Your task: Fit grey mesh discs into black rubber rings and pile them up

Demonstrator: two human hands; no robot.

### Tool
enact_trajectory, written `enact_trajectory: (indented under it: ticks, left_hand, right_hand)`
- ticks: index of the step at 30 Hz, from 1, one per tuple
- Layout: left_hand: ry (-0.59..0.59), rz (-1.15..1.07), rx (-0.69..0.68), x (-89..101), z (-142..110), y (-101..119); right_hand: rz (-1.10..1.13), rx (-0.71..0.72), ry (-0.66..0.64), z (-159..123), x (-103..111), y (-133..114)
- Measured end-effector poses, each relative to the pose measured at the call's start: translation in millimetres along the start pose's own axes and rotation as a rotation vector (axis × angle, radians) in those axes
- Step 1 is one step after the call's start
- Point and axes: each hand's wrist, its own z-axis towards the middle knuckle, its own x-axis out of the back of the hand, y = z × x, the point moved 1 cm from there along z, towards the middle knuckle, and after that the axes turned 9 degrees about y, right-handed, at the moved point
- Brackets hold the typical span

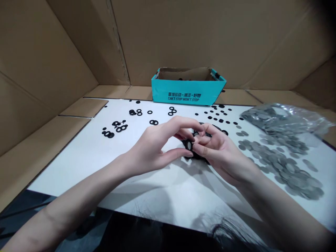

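Note:
My left hand (154, 148) and my right hand (220, 150) meet over the middle of the white board (126, 164). Between their fingertips sits a small black ring with a grey disc in it (188, 144), pinched by the left thumb and fingers and backed by the right fingers. A small heap of black rings (199, 155) lies under the right hand, partly hidden by it. Loose black rubber rings (118, 126) are scattered to the left. Small black dots (219, 117) lie behind the hands.
A teal cardboard box (187, 92) stands at the back centre. Grey metal discs (286, 168) spread over the right side, beside a clear plastic bag (283, 120) holding more. Brown cardboard walls (52, 66) enclose the work area on all sides.

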Motion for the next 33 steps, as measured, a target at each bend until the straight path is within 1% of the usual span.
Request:
enact_trajectory:
  ticks: [5,11,17,20,22,26,28,30,33]
  left_hand:
    - [-0.043,0.008,0.003,2.6,-0.6,1.0]
    - [-0.024,0.052,-0.065,1.1,-1.3,0.0]
    - [-0.021,0.005,-0.071,-1.2,-2.1,0.9]
    - [-0.057,-0.03,-0.041,0.2,-1.4,1.7]
    - [-0.068,-0.014,-0.022,0.6,-1.2,1.5]
    - [0.03,0.086,0.005,-1.7,-2.3,0.0]
    - [0.036,0.072,0.061,-4.4,-3.3,-0.6]
    - [0.022,0.043,0.116,-6.4,-3.7,-0.5]
    - [0.031,0.028,0.153,-6.0,-2.7,0.8]
  right_hand:
    - [-0.017,-0.026,-0.024,0.1,2.0,-0.3]
    - [-0.039,0.029,-0.028,1.2,3.6,0.5]
    - [-0.028,0.016,-0.079,1.7,1.7,1.7]
    - [0.0,0.034,-0.101,0.5,0.4,-1.5]
    - [-0.004,0.051,-0.086,-0.6,-0.4,-3.7]
    - [0.011,0.087,0.027,-1.5,-1.8,-5.0]
    - [0.02,0.111,0.064,-1.4,-2.8,-4.0]
    - [-0.01,0.143,0.067,-1.6,-4.0,-2.9]
    - [-0.094,0.234,0.065,-3.0,-5.6,-2.6]
